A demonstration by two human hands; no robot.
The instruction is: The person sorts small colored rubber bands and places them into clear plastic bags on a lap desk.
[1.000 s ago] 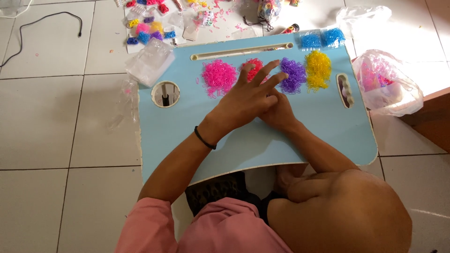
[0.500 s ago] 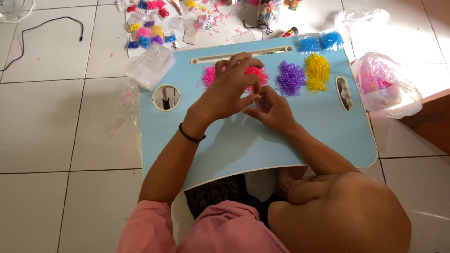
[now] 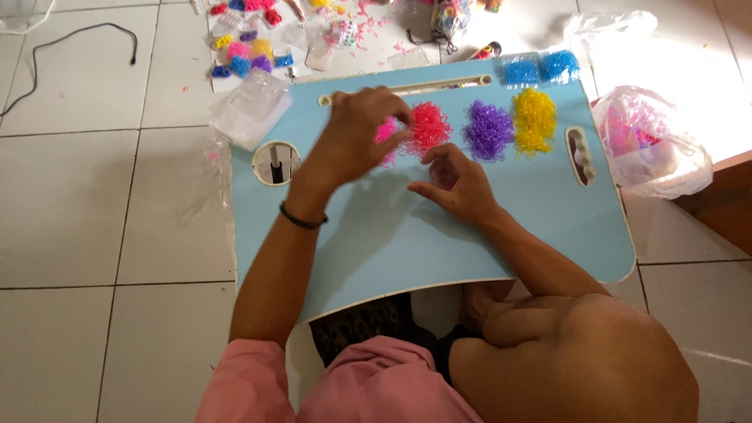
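White tiled floor (image 3: 94,196) everywhere, with a light blue lap desk (image 3: 439,235) sitting on it. Clear plastic bag (image 3: 650,141) off to the right, and a scatter of small colourful packets (image 3: 251,47) at the far left next to a black cable (image 3: 70,47). On the desk's far side, left to right: pink pile (image 3: 385,129), red pile (image 3: 429,125), purple pile (image 3: 489,130), yellow pile (image 3: 535,119). Left hand (image 3: 356,137) has its fingers curled, pinching at the pink pile. Right hand (image 3: 454,184) sits just near of the red one, fingers loosely bent, can't tell if it's holding anything.

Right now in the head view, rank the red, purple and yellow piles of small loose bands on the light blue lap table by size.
1. Yellow pile of small bands and purple pile of small bands: too alike to rank.
2. Red pile of small bands: looks smallest, but the left hand partly hides it.
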